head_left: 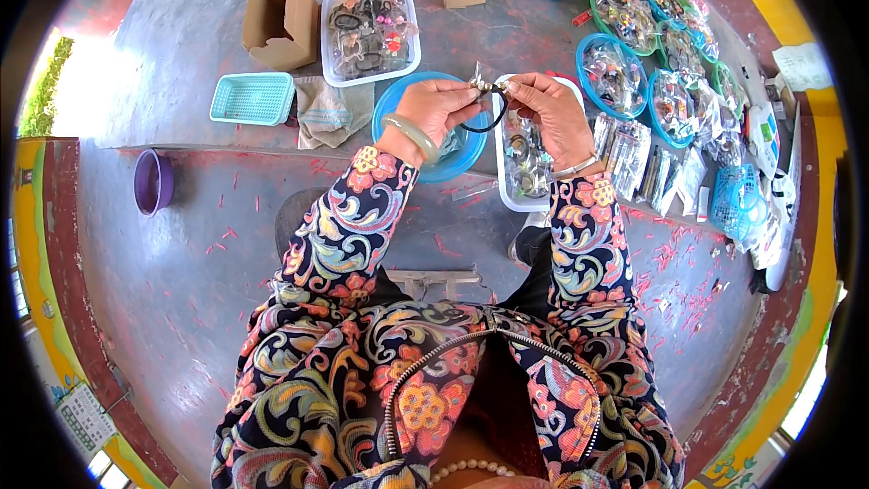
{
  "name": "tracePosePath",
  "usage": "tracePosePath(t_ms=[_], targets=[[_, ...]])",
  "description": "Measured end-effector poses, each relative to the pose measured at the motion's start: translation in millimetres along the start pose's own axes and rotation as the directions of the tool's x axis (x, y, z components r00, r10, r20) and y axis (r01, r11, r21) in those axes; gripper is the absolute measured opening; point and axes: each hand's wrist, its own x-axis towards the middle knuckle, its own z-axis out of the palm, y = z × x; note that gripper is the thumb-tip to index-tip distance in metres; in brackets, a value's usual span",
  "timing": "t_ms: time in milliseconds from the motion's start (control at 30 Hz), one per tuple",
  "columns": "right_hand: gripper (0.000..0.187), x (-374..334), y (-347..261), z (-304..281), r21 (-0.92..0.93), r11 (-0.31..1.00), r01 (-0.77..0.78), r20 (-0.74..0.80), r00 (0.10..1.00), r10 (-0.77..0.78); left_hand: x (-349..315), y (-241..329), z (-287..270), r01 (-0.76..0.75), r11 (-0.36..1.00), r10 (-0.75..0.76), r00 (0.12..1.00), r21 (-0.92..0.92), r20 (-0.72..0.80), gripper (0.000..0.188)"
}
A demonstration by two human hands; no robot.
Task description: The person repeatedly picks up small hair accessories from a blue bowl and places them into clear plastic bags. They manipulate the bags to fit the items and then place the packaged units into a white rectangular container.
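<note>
Between my two hands, above the baskets, hangs a black hair tie with small shiny beads near its top. My left hand pinches it by the beaded end, with a bit of clear, shiny material sticking up there. My right hand pinches the other side of the loop between thumb and fingers. Below my left hand is a round blue basin, its contents mostly hidden. Under my right hand lies a white tray holding several small hair accessories.
Another white tray of hair ties stands beyond, beside a cardboard box. Left of the basin are a folded cloth and a turquoise basket. Several round baskets of bagged items crowd the right. A purple bucket stands lower left.
</note>
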Motion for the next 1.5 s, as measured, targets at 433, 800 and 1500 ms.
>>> tracePosePath(t_ms=[433,800,1500], targets=[[0.018,-1,-2,2,-0.032,0.999,0.022,-0.041,0.999,-0.023,-3,-1,6,-0.117,0.983,0.121,0.992,0.138,-0.020,0.019],[0.015,1,0,1,-0.091,0.991,0.098,0.004,0.995,-0.098,-4,1,10,-0.105,0.976,0.111,0.994,0.190,-0.022,0.019],[0.015,2,3,5,-0.064,0.996,0.061,0.028,0.998,-0.060,-3,-3,11,-0.145,0.968,0.166,0.982,0.204,-0.091,0.020]])
